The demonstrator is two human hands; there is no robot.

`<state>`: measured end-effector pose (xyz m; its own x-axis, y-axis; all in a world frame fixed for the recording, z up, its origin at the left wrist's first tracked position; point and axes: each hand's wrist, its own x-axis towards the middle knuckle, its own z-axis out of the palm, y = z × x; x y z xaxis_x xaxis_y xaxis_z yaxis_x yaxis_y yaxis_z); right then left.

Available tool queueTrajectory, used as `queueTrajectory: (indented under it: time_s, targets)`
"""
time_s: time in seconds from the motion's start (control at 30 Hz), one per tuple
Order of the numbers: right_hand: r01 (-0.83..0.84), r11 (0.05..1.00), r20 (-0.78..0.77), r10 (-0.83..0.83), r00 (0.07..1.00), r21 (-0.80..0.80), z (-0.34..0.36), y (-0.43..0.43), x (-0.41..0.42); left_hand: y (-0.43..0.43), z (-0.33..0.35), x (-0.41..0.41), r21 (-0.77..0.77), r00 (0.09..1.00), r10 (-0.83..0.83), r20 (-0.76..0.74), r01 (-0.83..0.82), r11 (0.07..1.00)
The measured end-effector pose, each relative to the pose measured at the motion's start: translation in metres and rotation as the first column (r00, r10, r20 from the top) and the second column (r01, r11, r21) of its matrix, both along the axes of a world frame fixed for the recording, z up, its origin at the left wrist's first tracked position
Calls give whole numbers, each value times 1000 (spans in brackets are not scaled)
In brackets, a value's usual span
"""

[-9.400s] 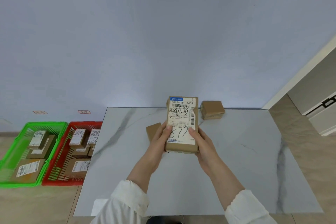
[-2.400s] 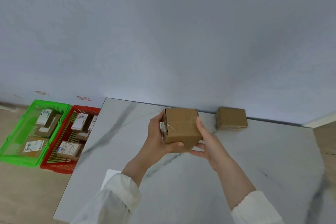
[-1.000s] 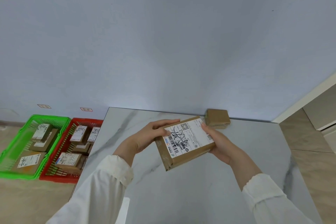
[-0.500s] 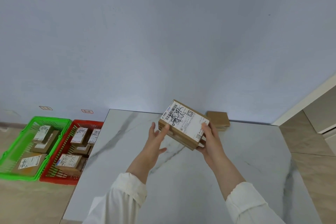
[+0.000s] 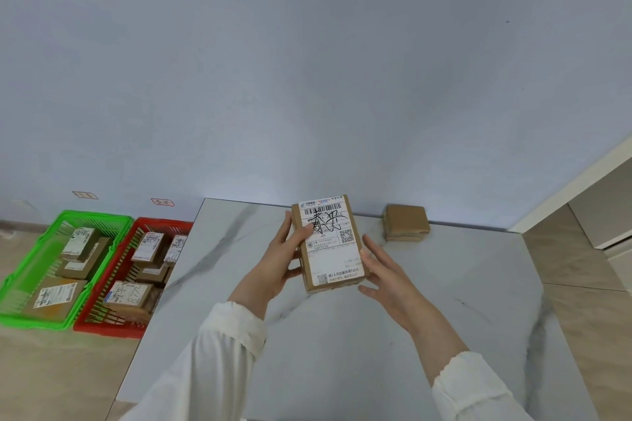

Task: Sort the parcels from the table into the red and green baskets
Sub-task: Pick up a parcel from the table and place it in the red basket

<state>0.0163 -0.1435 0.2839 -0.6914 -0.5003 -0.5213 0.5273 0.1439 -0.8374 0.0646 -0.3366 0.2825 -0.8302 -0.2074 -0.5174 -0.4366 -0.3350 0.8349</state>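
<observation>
A brown cardboard parcel (image 5: 333, 251) with a white shipping label and black handwriting faces me, held upright above the marble table (image 5: 342, 352). My left hand (image 5: 278, 260) grips its left side, thumb on the label. My right hand (image 5: 383, 270) rests against its right edge with fingers spread. A second plain brown parcel (image 5: 406, 222) lies at the table's far edge by the wall. On the floor to the left stand the green basket (image 5: 20, 284) and the red basket (image 5: 99, 311), each holding several labelled parcels.
A pale blue wall runs right behind the table and baskets, with two small tags (image 5: 162, 202) stuck low on it above the baskets. White cabinet fronts (image 5: 612, 215) stand at the right. The floor is beige tile.
The parcel has been turned from a tilted pose to upright with its label facing me. My left hand now grips its side, and my right hand has loosened to the right edge.
</observation>
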Motion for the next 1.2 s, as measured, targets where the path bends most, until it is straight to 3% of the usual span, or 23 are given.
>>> queueTrajectory:
  time_s: [0.1, 0.47, 0.77, 1.2]
  targets:
    - [-9, 1000, -19, 8, 1000, -16, -1, -1, 2, 2, 3, -4, -57, 1000, -29, 0, 29, 998]
    - [249, 963, -173, -263, 949, -98, 3, -18, 9, 49, -3, 13, -68, 979, 131, -157, -143, 987]
    - [304, 949, -192, -315, 929, -85, 3, -36, 12, 63, -1, 2, -85, 964, 190, -187, -208, 974]
    - [257, 965, -150, -263, 953, -61, -12, -41, 11, 55, -13, 5, -120, 966, 207, -153, -226, 967]
